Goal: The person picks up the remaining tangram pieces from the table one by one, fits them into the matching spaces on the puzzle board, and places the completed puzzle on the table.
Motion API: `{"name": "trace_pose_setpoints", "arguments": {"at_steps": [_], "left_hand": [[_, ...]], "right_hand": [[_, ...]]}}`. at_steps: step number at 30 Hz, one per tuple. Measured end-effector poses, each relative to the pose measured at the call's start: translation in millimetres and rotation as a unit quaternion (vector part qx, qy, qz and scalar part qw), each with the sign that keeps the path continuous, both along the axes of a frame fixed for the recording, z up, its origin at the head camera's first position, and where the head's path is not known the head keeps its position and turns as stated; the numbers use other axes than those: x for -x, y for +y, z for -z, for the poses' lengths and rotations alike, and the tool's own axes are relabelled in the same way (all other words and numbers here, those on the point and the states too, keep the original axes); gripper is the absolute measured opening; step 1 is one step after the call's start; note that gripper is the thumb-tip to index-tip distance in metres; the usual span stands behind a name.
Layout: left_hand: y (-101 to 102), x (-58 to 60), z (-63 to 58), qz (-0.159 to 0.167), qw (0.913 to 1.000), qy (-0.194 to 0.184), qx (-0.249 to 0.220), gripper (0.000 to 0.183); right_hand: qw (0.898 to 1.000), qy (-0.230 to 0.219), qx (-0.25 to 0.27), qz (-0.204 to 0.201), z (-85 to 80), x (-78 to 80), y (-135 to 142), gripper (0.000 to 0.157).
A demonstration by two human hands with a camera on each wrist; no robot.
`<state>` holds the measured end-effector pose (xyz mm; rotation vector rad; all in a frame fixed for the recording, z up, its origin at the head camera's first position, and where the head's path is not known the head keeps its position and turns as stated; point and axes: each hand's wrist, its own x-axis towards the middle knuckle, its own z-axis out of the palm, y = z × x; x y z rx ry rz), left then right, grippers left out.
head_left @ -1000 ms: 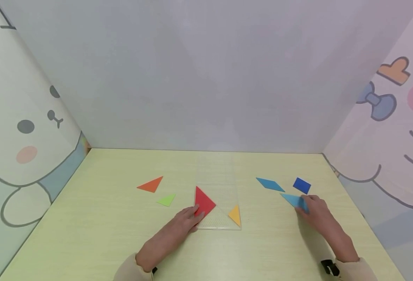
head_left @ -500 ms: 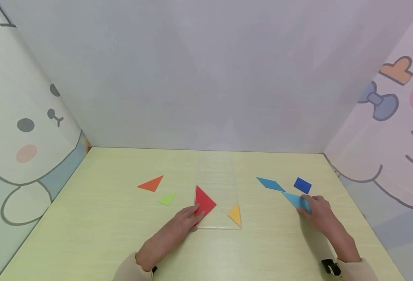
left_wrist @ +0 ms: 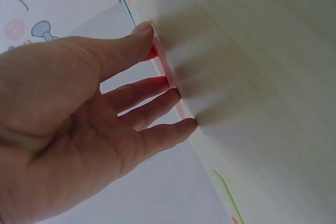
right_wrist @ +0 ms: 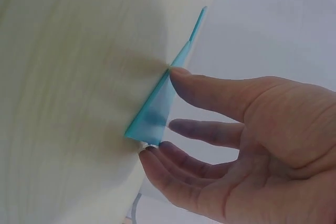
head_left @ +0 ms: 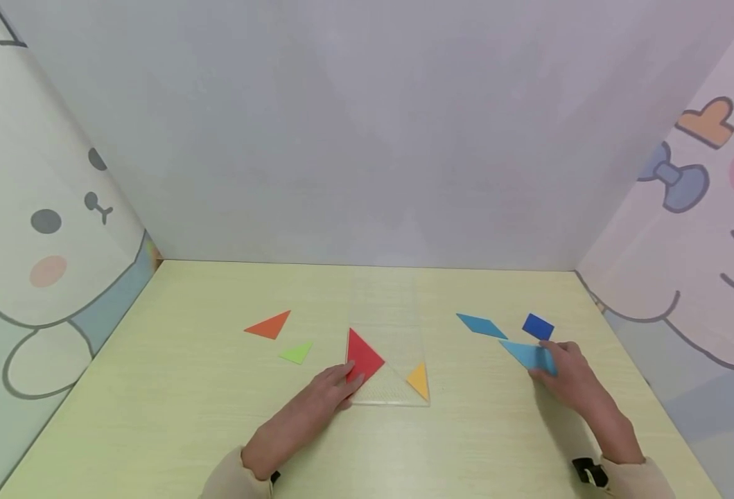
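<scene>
In the head view my left hand (head_left: 323, 395) rests with relaxed fingers on a red triangle tile (head_left: 362, 352) at the left side of a clear flat tray (head_left: 391, 400). Its thumb and fingertips (left_wrist: 176, 94) meet the low edge of the red tile in the left wrist view. An orange-yellow triangle (head_left: 419, 381) lies in the tray's front right corner. At the right, my right hand (head_left: 569, 374) pinches a light blue triangle (head_left: 525, 354) between thumb and fingers. The right wrist view shows this light blue triangle (right_wrist: 156, 111) tilted, one side raised from the table.
A blue parallelogram (head_left: 482, 326) and a dark blue square (head_left: 538, 326) lie just beyond the right hand. Left of the tray lie an orange-red triangle (head_left: 269, 326) and a green triangle (head_left: 296, 353). Walls with cartoon prints flank the table (head_left: 186, 430).
The right fingers have shifted slightly along the light blue triangle, and more of its right edge shows. The left hand and the red triangle stay in place.
</scene>
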<state>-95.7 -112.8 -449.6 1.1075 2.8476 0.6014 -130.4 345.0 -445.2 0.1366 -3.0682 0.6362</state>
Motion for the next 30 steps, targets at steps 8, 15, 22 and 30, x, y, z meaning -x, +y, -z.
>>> {"name": "trace_pose_setpoints", "arguments": {"at_steps": [8, 15, 22, 30], "left_hand": [[0, 0.4, -0.5, 0.005, 0.9999, 0.01, 0.001, 0.045], [-1, 0.3, -0.8, 0.003, 1.0, 0.004, 0.004, 0.046], [-1, 0.2, -0.6, -0.004, 0.9999, -0.014, 0.0, 0.046], [-2, 2.1, 5.2, 0.007, 0.9999, 0.009, -0.012, 0.045]], "right_hand": [[1.0, -0.016, 0.013, -0.001, -1.7, 1.7, 6, 0.062], [0.999, -0.016, 0.045, -0.008, 0.7, 2.5, 14, 0.06], [0.998, -0.015, 0.059, -0.018, 1.3, 3.0, 19, 0.059], [0.997, 0.005, 0.066, -0.046, 1.0, 2.0, 26, 0.048]]}}
